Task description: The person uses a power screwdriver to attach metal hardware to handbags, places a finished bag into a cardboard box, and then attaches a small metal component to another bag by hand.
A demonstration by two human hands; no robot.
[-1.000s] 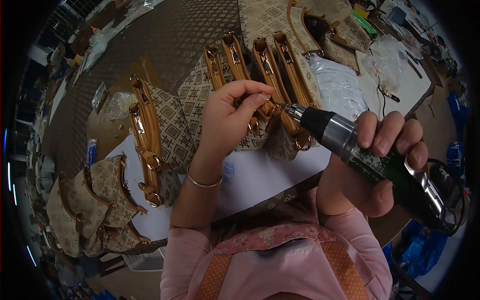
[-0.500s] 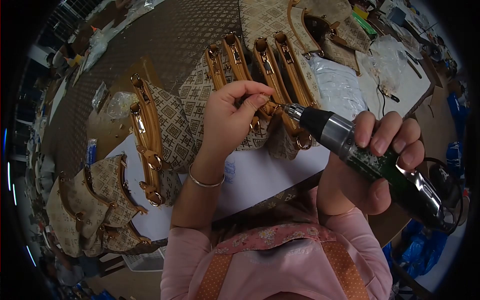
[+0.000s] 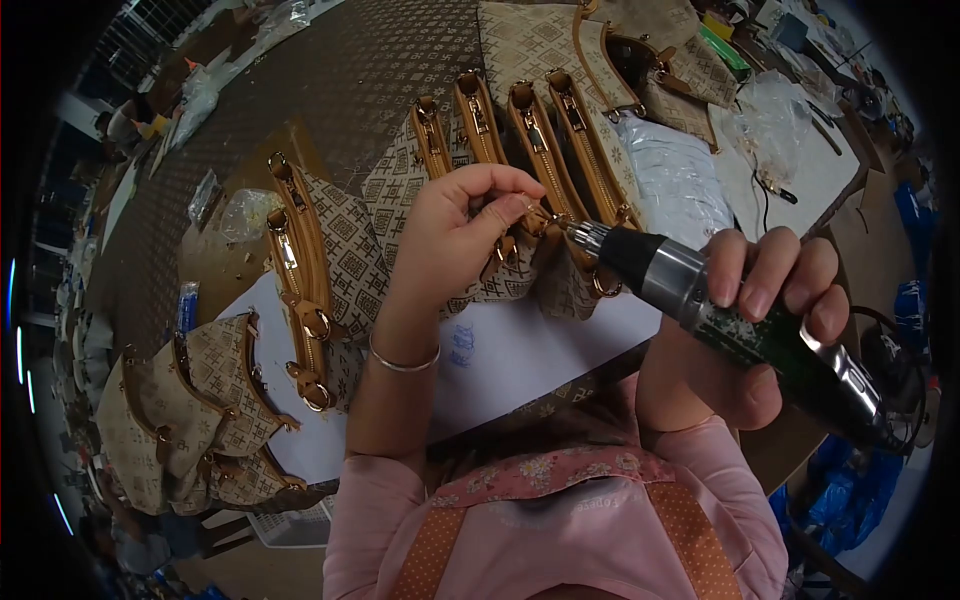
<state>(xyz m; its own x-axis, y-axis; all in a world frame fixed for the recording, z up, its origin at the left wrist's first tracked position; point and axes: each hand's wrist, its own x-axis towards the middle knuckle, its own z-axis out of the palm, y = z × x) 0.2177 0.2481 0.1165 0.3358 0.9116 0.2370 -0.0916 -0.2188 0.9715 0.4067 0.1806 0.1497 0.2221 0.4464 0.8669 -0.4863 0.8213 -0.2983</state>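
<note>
The left hand reaches in over a row of bags, its fingers curled and its thumb and forefinger drawn together on a tan tab; any smaller piece between them is too small to make out. The right hand is wrapped around an electric screwdriver, fingers over the top and thumb underneath.

The screwdriver's long axis slants from lower right to upper left, so its tip lies just to the right of the left fingertips, beside the tab. I cannot tell whether tip and tab touch. The left hand is the nearer to the tab; the right sits farther back, behind the tool's body.

Around them, four zipped bags stand side by side, zips running away from the person. A white sheet lies in front on the desk. More bags are piled at the left, and a plastic-wrapped pack lies to the right.
</note>
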